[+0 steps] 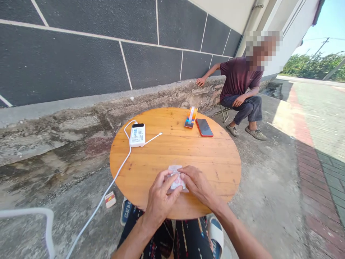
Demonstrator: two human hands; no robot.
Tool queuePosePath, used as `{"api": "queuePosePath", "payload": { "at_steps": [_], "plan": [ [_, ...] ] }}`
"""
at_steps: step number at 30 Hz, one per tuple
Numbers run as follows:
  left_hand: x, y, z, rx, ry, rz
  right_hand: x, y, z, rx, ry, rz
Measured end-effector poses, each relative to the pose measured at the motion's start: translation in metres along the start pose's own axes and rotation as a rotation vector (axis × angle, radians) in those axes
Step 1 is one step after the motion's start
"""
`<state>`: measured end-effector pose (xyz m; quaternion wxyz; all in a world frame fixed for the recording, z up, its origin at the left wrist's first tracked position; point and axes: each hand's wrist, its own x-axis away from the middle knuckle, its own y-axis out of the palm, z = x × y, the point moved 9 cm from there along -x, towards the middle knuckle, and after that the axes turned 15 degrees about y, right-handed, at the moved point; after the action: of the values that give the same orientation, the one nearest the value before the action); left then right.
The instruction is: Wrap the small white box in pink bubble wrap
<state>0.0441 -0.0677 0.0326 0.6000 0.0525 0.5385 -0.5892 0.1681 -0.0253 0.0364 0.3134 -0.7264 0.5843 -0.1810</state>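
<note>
A small, crinkled, whitish see-through plastic packet [176, 182] with faint pink marks lies at the near side of the round wooden table [172, 147]. My left hand [164, 192] grips its left side, with the thumb and fingers bent over it. From the right, the fingers of my right hand [195, 181] pinch its upper right edge. Both hands rest low over the tabletop and partly cover the packet. What is inside it I cannot make out.
On the table are a white power bank [137, 136] with a white cable [122, 163], a red-edged phone [205, 127] and an orange-and-blue item [191, 118]. A seated person [241, 81] is beyond, right. A small box [110, 199] lies on the ground.
</note>
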Motion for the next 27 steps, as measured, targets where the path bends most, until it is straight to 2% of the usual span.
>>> {"api": "queuePosePath", "payload": {
  "at_steps": [3,5,12,18,21,27],
  "plan": [
    [-0.001,-0.002,-0.001,0.030,0.001,0.029,-0.012,-0.013,0.024,-0.047,0.134,0.071],
    [-0.001,-0.004,-0.001,0.037,-0.001,0.047,-0.022,-0.016,0.031,-0.010,0.164,0.075],
    [0.000,-0.005,0.001,0.035,0.010,0.064,-0.060,0.004,0.019,0.241,0.213,-0.083],
    [-0.001,-0.006,-0.002,0.065,-0.016,0.066,-0.065,0.016,0.017,0.222,0.236,-0.171],
    [-0.001,-0.007,-0.003,0.068,-0.017,0.067,-0.062,0.018,0.020,0.141,0.232,-0.222],
    [0.000,-0.008,-0.002,0.076,-0.023,0.075,-0.055,0.022,0.026,-0.284,0.309,-0.240]
  ]
}}
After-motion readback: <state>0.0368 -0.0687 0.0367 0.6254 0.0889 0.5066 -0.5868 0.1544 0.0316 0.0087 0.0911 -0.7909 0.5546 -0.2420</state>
